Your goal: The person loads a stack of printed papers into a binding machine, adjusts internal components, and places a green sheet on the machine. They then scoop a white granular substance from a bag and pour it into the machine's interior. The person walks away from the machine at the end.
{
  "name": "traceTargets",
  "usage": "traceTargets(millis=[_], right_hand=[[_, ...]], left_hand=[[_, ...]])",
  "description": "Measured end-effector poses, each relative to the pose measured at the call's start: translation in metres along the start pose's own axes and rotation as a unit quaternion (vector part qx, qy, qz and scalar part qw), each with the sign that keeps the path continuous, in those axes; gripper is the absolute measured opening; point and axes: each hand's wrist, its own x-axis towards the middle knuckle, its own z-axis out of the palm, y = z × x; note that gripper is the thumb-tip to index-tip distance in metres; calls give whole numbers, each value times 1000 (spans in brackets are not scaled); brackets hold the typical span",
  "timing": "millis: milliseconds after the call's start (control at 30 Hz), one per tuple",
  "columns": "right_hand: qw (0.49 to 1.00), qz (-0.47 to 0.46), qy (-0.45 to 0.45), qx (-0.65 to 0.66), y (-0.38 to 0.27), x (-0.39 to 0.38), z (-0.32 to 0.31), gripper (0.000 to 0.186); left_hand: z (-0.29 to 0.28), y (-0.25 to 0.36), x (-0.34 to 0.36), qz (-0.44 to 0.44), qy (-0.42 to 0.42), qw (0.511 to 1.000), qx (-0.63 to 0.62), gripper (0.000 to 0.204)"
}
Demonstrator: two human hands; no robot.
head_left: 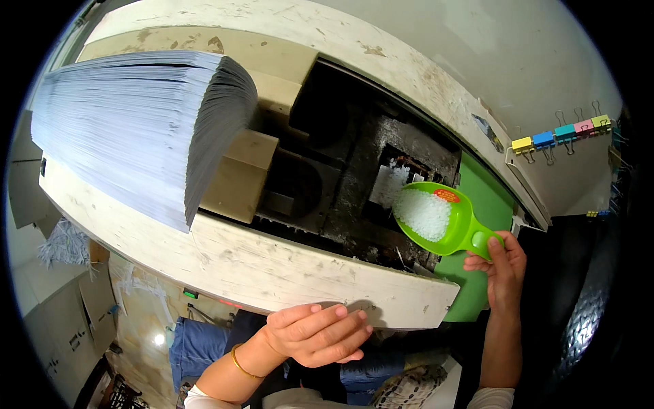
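My right hand [505, 274] grips the handle of a bright green scoop [464, 228] with an orange-red oval sticker. White pellets [424, 214] fill much of its bowl. The scoop's front edge hangs over a dark well in a long, cream-coloured machine [327, 273], where a heap of white pellets [390, 183] lies. Some of that well is hidden beneath the scoop. At the machine's near edge is my left hand [317, 334], holding nothing, its fingers loosely extended and slightly bent. A gold bangle [244, 362] circles that wrist.
A thick block of white sheets [129, 129] sits at the machine's left, fanned along one end. Green board [501, 198] borders the right end. Several coloured binder clips [565, 132] hang along a rail at the right wall. Paper strips [66, 244] lie at the far left.
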Motion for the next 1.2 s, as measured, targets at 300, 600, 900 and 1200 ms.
traceTargets(millis=[300, 600, 900, 1200], right_hand=[[1000, -2, -15, 3, -2, -3, 4, 20], [1000, 7, -14, 7, -3, -3, 2, 19], [1000, 7, -8, 7, -1, 0, 0, 19], [1000, -4, 6, 10, -5, 11, 4, 21]], left_hand=[[-1, -1, 0, 5, -9, 1000, 4, 23], [-2, 0, 0, 5, -16, 1000, 6, 23], [1, 0, 0, 3, -6, 1000, 7, 23], [2, -1, 0, 5, 2, 1000, 8, 23]])
